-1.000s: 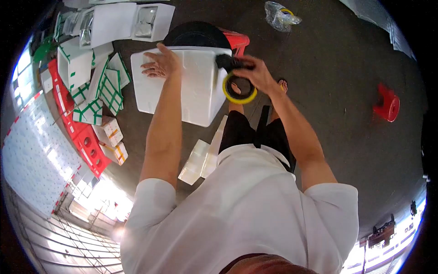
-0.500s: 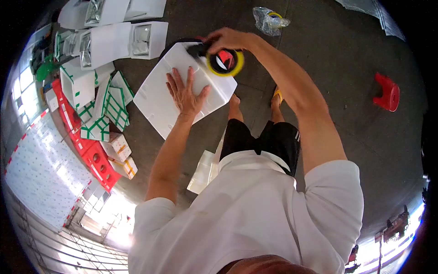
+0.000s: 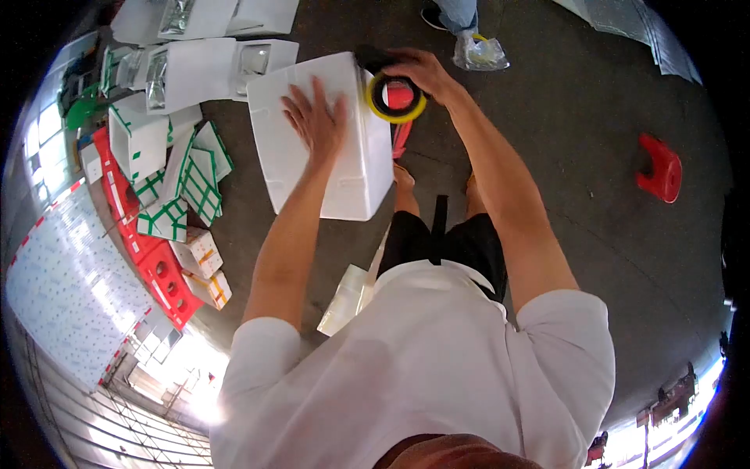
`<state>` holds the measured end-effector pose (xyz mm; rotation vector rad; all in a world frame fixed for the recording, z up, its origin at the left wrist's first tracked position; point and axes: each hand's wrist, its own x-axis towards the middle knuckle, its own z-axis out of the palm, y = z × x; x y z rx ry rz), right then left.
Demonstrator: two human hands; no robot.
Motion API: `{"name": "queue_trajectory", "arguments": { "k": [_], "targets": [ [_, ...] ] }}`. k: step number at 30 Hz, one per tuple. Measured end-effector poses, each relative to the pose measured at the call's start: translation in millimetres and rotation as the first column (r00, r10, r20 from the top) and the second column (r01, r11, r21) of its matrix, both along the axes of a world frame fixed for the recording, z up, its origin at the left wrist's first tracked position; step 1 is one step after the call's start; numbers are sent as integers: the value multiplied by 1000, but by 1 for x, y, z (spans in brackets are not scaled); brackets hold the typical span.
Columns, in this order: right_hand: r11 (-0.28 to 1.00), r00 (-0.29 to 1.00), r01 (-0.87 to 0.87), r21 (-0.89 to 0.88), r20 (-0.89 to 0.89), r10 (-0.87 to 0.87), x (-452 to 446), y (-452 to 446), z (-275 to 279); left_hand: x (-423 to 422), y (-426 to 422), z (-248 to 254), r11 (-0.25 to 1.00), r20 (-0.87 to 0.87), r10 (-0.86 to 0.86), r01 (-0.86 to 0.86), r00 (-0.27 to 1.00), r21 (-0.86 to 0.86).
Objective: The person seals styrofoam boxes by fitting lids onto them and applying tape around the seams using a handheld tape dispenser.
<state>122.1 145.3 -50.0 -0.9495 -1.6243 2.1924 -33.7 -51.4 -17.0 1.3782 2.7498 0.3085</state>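
Note:
A white foam box (image 3: pixel 359 168) stands in front of me, partly over a red stool (image 3: pixel 402 134). My left hand (image 3: pixel 316 121) lies on the top of the box, its fingers spread. At the box's upper right corner, my right hand (image 3: pixel 420 72) is closed round a black tape dispenser (image 3: pixel 373 59). The dispenser carries a roll of yellow tape (image 3: pixel 416 109), which hangs beside the right side of the box. Whether tape runs from the roll onto the box cannot be made out.
Green-taped foam boxes (image 3: pixel 139 141) and a red barrier (image 3: pixel 156 262) are at left, open white boxes (image 3: pixel 199 72) at upper left. A person's leg (image 3: pixel 458 14) stands by a plastic bag (image 3: pixel 480 55). A red stool (image 3: pixel 661 168) is at right.
The white box has turned and shifted under my left hand, which now lies flat on it. My right hand moved up with the dispenser. A person's leg has appeared at the top.

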Motion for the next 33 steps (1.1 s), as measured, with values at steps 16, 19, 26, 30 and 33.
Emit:
{"name": "queue_trajectory", "arguments": {
  "k": [16,19,26,30,33],
  "targets": [
    [882,867,-471,-6,182,465,141,-130,18,26,-25,9,999,44,32,-31,999,-6],
    [969,966,-219,-118,115,232,123,-108,41,11,12,5,969,52,237,-240,970,59],
    [999,999,-33,9,-11,33,-45,-11,-2,-43,-43,-1,966,-22,-255,254,967,-37],
    [977,977,-210,35,49,208,-88,14,-6,-42,-22,5,998,-12,-55,54,998,-21],
    [855,855,-518,27,18,518,-38,-18,-3,-48,-10,4,994,3,112,-112,994,0]
  ]
}}
